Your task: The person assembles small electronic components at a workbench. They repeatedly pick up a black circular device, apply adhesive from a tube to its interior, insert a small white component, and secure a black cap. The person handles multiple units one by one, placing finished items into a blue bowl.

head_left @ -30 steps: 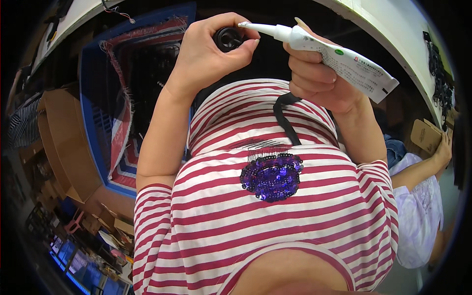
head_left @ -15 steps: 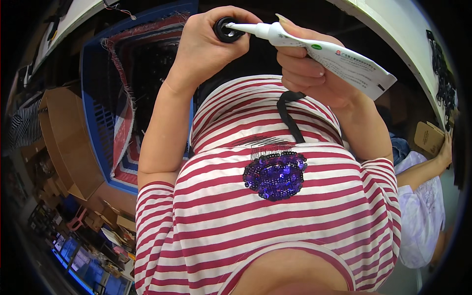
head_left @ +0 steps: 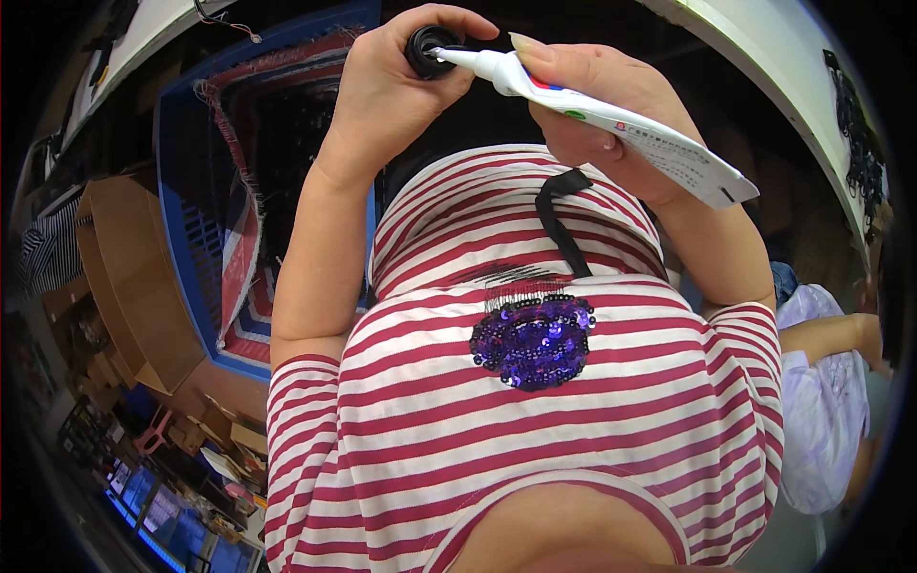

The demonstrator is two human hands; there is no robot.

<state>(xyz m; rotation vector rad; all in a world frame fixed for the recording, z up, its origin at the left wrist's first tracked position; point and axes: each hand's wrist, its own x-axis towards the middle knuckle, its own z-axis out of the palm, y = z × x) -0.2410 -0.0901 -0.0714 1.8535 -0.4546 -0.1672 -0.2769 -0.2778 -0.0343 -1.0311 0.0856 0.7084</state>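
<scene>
At top centre, I see the left hand [head_left: 387, 91] pinching a black cylinder [head_left: 416, 59], seemingly steadying it for the tube [head_left: 659, 143] gripped by the right hand [head_left: 616, 91].

The tube [head_left: 659, 153] hides part of the right hand [head_left: 611, 81]; I can't tell whether its nozzle [head_left: 478, 63] touches the ring [head_left: 416, 57] inside. The wires [head_left: 226, 21] run out of view.
</scene>
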